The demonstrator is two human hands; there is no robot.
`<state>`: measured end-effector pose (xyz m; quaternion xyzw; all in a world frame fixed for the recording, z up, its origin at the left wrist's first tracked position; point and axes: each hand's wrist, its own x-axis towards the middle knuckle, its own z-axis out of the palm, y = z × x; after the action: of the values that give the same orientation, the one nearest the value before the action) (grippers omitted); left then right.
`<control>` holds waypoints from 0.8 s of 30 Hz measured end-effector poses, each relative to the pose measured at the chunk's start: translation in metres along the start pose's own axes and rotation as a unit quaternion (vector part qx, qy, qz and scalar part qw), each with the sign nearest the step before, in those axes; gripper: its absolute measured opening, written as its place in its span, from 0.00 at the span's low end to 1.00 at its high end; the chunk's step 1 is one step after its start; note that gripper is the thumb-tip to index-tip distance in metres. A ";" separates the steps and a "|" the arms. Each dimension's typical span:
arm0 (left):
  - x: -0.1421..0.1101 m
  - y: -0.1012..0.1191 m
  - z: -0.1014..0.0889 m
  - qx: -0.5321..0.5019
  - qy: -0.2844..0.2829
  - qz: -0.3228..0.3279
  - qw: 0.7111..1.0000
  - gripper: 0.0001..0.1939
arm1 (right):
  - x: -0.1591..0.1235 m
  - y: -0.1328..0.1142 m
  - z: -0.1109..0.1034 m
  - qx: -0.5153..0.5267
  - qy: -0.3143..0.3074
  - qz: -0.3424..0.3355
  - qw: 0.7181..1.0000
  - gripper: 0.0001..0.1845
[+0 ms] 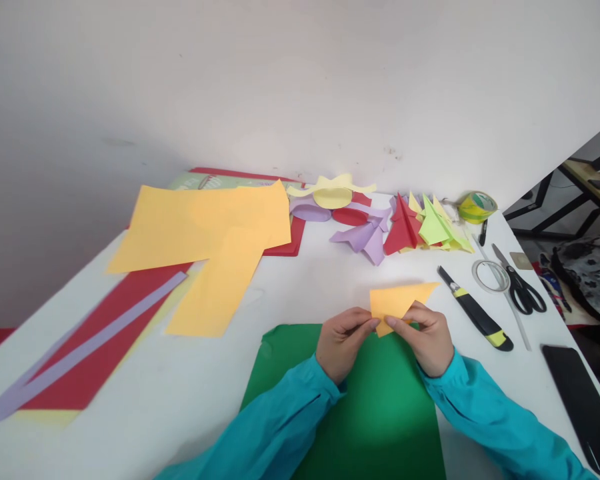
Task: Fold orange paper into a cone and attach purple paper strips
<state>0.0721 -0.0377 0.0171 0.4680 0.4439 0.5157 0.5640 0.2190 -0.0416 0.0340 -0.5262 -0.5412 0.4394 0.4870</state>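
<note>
Both hands pinch a small folded orange paper (399, 301) just above a green sheet (375, 407) on the white table (180, 387). My left hand (341, 343) grips the paper's lower left edge with closed fingers. My right hand (427, 337) grips the lower right part, thumb and fingers pressed together. Both arms wear teal sleeves.
Large orange sheets (205, 233) lie over red paper (100, 353) and a lilac strip (80, 350) at the left. Folded paper planes, purple (363, 238), red (403, 227) and lime (440, 230), sit at the back. A utility knife (475, 310), tape rolls (477, 206), scissors (523, 290) and a black phone (580, 400) lie right.
</note>
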 end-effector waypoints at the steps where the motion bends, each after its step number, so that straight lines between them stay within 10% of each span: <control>1: 0.000 -0.001 0.000 0.004 -0.005 0.002 1.000 0.05 | 0.000 0.000 0.000 -0.004 -0.003 -0.003 1.000 0.04; 9: -0.001 -0.004 0.000 -0.060 -0.039 -0.060 0.996 0.04 | 0.003 -0.004 -0.004 -0.082 -0.043 -0.011 0.996 0.17; 24: 0.002 -0.014 0.000 -0.114 -0.005 -0.114 0.987 0.05 | 0.003 0.000 -0.002 -0.124 -0.078 -0.054 0.988 0.11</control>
<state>0.0742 -0.0363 0.0034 0.3492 0.4299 0.4928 0.6711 0.2213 -0.0388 0.0341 -0.5163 -0.6555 0.3818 0.3975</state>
